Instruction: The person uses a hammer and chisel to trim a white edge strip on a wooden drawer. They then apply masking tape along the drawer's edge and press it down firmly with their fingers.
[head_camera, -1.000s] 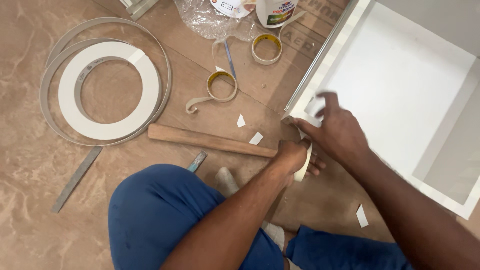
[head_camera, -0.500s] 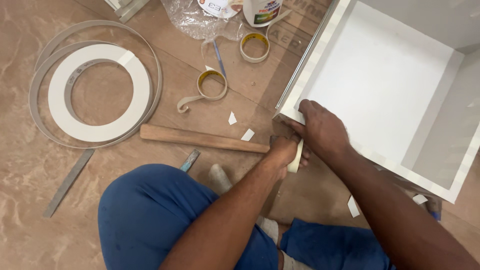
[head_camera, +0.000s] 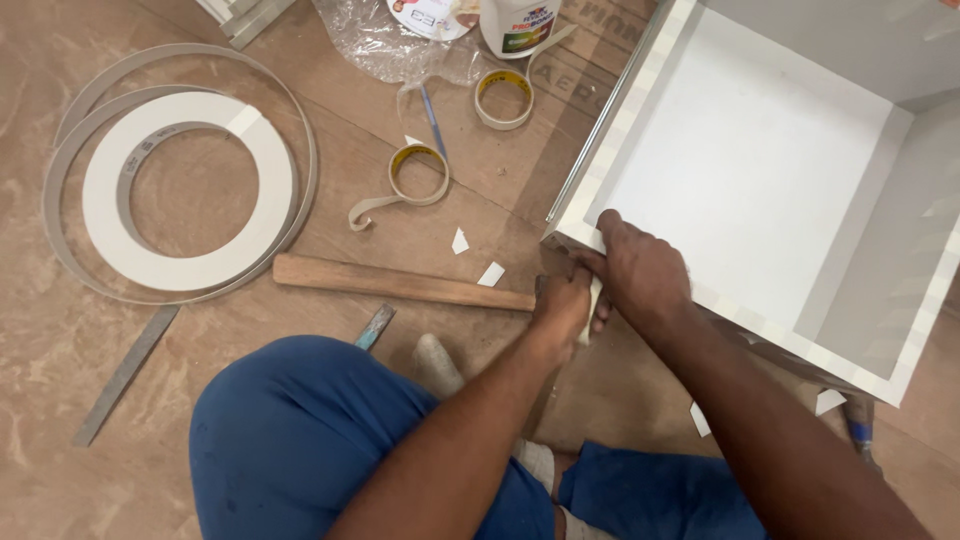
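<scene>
The left hand (head_camera: 562, 305) is closed on a white strip (head_camera: 593, 312), seemingly edge tape; the right hand (head_camera: 640, 272) is pressed on the box (head_camera: 640, 95) corner. Beyond are seen one stick (head_camera: 400, 283), two tape rolls (head_camera: 418, 172), one large coil (head_camera: 185, 190).

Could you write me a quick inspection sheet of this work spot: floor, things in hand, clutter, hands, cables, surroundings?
Surface: brown board floor, marbled in places.
Job's things: white open box, both hands at its near corner; a pale strip between them.
Clutter: large white coil of banding, two tape rolls, wooden stick, flat metal file, white scraps, plastic bag, glue bottle.
Hands: left hand and right hand pinch at the corner.
Cables: nothing seen.
Surroundings: blue trouser legs.
</scene>
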